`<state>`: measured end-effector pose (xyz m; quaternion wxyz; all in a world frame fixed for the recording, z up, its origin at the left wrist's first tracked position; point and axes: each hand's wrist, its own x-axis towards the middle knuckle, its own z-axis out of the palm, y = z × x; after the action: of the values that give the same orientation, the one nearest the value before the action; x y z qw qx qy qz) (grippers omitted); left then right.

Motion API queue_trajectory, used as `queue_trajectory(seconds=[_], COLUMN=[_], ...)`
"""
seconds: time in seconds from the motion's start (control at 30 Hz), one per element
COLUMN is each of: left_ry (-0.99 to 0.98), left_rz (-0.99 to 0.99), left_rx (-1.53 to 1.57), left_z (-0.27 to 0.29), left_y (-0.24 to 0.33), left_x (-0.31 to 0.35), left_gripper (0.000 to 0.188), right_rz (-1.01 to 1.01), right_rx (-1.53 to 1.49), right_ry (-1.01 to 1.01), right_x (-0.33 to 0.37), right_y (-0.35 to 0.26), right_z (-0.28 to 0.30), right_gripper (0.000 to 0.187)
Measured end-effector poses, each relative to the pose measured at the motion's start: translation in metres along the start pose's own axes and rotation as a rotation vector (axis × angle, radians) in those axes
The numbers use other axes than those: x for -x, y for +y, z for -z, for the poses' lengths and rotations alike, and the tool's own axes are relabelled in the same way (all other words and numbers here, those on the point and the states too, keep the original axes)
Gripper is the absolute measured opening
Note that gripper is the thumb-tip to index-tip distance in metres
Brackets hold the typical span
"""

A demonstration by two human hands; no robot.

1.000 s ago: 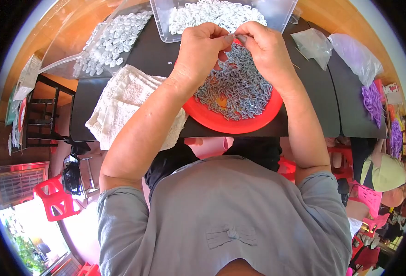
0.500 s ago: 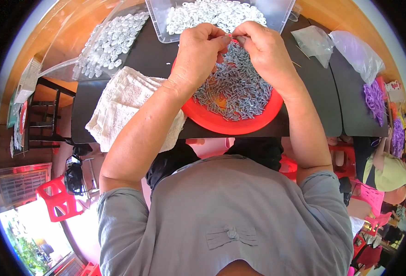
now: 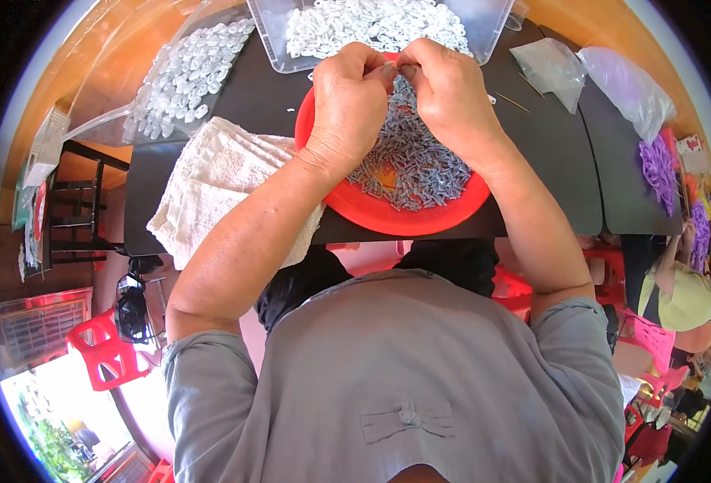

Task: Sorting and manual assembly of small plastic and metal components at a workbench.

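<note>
1. Two bare hands meet above a red round tray (image 3: 355, 205) on a dark table (image 3: 251, 97). The left hand (image 3: 347, 101) and right hand (image 3: 452, 101) are both curled narrow, fingertips pinched together where they touch, on something too small to make out.
2. The tray holds a heap of small grey parts (image 3: 412, 165), directly beneath the hands, probably so dropped pieces fall back in.
3. Just beyond the hands stands a clear plastic bin (image 3: 484, 20) filled with small white pieces (image 3: 372, 20), within easy reach.
4. To the left, a clear bag of similar white pieces (image 3: 182, 76) lies open on the table.
5. A white towel (image 3: 219, 181) lies beside the tray, under the left forearm.
6. To the right, clear plastic bags (image 3: 549, 68) and purple items (image 3: 657, 165) lie well apart.
</note>
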<state>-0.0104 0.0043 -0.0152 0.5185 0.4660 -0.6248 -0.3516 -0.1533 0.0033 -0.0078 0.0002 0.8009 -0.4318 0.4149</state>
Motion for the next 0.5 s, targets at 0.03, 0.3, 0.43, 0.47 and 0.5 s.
queue_trajectory(seconds=[0.03,0.3,0.43,0.47,0.5], left_ry=[0.012,0.065,-0.016,-0.057,-0.102], left_rz=[-0.005,-0.109,-0.011,0.112,0.236], left_rx=[0.026,-0.02,-0.015,0.05,0.117], left_z=[-0.001,-0.005,-0.002,0.0,0.002], left_y=[-0.001,-0.009,-0.01,-0.01,-0.008], left_x=[0.0,0.002,-0.003,-0.002,-0.002], left_gripper=[0.01,0.005,0.009,0.01,0.011], right_rz=[0.0,-0.008,-0.036,-0.12,-0.209], right_rx=[-0.011,0.009,-0.027,-0.099,-0.17], right_ry=[0.008,0.027,-0.03,-0.104,-0.179], right_x=[0.0,0.003,0.003,0.002,0.001], right_y=[-0.001,-0.007,0.004,0.005,0.006], right_z=[0.0,-0.004,-0.004,-0.001,0.002], right_gripper=[0.009,0.007,0.008,0.011,0.013])
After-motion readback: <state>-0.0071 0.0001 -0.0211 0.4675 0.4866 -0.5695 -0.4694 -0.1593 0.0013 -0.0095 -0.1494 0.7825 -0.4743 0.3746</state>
